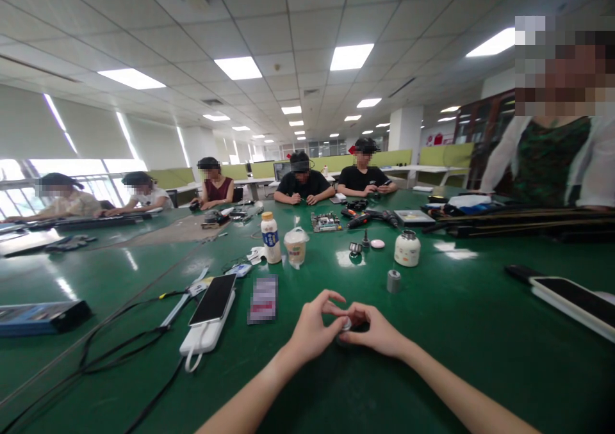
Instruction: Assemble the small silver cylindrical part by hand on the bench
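Observation:
My left hand [314, 325] and my right hand [375, 333] meet just above the green table. Between their fingertips is a small, pale, round part [346, 323], mostly covered, so its kind cannot be told. The left thumb presses against it while the left forefinger arches above. Curled right fingers and thumb close around its other side. Beyond the right hand stands a grey metal cylinder [394, 281]. Farther off are a shiny ribbed metal piece [355, 249], a dark pointed part [366, 239] and a pinkish disc [377, 244].
A white jar [407, 249], a bottle [271, 241] and a lidded cup [296, 249] stand ahead. Left lie a phone [214, 299] on a white power bank [207, 339] and black cables [127, 338]. A circuit board [326, 222] lies farther back. Several people sit around; one stands at right.

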`<control>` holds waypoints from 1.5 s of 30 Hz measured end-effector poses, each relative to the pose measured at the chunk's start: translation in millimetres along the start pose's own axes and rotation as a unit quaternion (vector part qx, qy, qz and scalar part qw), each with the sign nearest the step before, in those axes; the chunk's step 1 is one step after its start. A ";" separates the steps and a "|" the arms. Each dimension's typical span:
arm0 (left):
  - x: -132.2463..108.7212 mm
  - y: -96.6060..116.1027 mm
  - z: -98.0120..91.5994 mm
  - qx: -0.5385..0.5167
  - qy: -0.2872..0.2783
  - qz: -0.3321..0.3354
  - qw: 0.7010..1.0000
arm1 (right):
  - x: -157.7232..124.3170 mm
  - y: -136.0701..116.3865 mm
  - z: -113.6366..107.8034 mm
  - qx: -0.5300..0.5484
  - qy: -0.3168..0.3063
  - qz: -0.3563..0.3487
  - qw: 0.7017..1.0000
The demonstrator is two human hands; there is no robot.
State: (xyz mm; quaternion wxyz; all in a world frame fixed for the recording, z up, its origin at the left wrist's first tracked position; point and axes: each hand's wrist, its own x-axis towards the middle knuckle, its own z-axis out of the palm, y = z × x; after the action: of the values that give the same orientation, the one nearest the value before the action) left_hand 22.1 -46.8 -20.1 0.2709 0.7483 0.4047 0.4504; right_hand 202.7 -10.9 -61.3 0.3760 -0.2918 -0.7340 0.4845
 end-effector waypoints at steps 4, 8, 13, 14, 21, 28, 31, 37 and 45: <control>2.2 3.0 -7.9 0.000 -0.044 0.004 0.999 | -0.5 0.7 -0.4 -0.018 0.003 -0.002 1.000; 2.4 1.4 -9.3 -0.006 -0.068 -0.002 0.998 | -1.0 2.6 -0.9 -0.017 -0.001 -0.005 1.000; 5.5 -5.9 -5.9 0.007 0.009 -0.003 1.000 | -1.0 5.0 0.4 -0.027 0.008 -0.004 1.000; 6.8 -9.9 -6.8 0.016 0.044 -0.009 0.999 | -0.9 5.3 1.0 -0.031 0.013 -0.004 0.999; 5.3 -57.6 -20.4 0.095 0.102 -0.052 0.989 | -2.2 4.2 5.7 -0.058 0.048 -0.007 0.997; 5.9 -39.5 -13.7 0.056 0.102 -0.029 0.993 | -1.9 4.4 7.3 -0.057 0.055 -0.012 0.997; 5.8 -20.1 -7.1 -0.009 0.043 -0.017 0.999 | -2.0 3.3 7.8 -0.054 0.051 -0.018 0.997; 1.5 -6.4 -2.1 -0.018 0.005 -0.009 1.000 | -2.3 5.1 8.5 -0.048 0.048 -0.027 0.997; 0.5 -1.3 -6.3 0.069 0.008 0.019 0.997 | -1.6 4.3 8.9 -0.047 0.048 -0.026 0.997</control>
State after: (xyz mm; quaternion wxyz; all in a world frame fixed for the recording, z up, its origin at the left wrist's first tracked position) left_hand 16.1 -45.3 -18.1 0.2063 0.7692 0.4228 0.4324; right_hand 196.5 -15.1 -68.0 0.4094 -0.3125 -0.7443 0.4252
